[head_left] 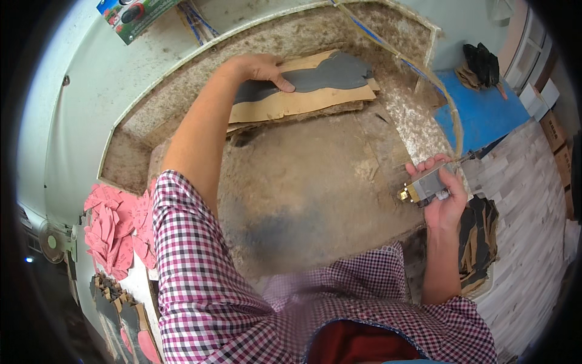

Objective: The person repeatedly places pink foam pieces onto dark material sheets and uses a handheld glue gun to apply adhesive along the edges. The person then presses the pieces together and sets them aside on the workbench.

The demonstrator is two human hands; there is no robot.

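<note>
Grey-and-tan sheets [330, 76] lie in a layered stack along the far side of the worktop [315, 164], and from my remote seat that stained brown worktop is the largest thing I have in view. Beyond its far right corner I see a blue table [485, 115]. Left of the worktop sits a loose heap of pink pieces [112, 224], with a bundle of dark and tan pieces [124, 315] nearer the wearer; just right of the worktop lies another pile of grey and tan strips [479, 236]. As far as I can judge, the work is partway along: the stack is laid out under one hand and the tool is ready in the other, but nothing I can see tells me which of the side piles are finished, or how many sheets remain. My left hand [257, 68] is on the stack, thumb spread over the grey part of the top sheet; its fingers are mostly hidden, so I cannot tell whether it grips or merely presses. My right hand [445, 193], by the worktop's right edge, is closed around a boxy metal tool [429, 182], whose small brass-coloured nozzle [405, 194] points toward the worktop.
</note>
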